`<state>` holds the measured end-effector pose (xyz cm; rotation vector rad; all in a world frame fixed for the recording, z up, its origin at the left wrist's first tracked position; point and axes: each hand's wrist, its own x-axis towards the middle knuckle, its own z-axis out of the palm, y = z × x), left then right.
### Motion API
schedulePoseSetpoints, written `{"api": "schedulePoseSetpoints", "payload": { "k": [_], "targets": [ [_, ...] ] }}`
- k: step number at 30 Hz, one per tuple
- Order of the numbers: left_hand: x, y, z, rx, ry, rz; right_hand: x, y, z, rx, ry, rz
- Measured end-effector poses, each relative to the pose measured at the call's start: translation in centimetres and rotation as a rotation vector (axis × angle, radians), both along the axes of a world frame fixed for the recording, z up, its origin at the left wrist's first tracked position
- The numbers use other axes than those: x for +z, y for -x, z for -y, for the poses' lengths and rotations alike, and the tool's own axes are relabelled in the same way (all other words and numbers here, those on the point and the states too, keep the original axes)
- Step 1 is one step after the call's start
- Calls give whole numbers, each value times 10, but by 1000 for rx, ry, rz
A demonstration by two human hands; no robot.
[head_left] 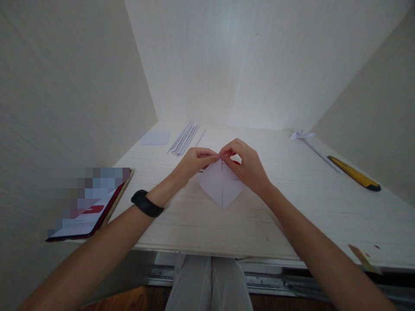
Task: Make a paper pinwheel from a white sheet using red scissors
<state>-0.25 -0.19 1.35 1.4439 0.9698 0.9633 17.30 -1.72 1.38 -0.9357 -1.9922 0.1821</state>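
A white square of paper (221,190) is held cornerwise above the table, one corner pointing toward me. Crease lines run across it, and a short dark slit or mark shows near its far corner. My left hand (193,161) pinches that far corner from the left, fingers closed. From the other side my right hand (248,164) pinches the same corner, its thumb and fingertips almost meeting those of the left. Something red (237,159) shows partly behind the right hand and paper; most of it is hidden.
Several thin white paper sticks (184,139) lie at the back, beside a flat paper piece (156,138). At the right are a white paper pinwheel-like shape on a stick (319,152) and a yellow utility knife (353,172). A partly blurred booklet (97,211) lies left.
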Motion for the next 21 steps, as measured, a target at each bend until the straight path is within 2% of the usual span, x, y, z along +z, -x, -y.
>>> {"api": "schedulePoseSetpoints", "payload": {
  "k": [8, 21],
  "targets": [
    [-3, 0, 0, 3, -49, -8, 3, 1, 2, -12, -18, 0],
    [-3, -2, 1, 15, -30, 34, 3, 1, 4, -40, -80, 89]
  ]
}}
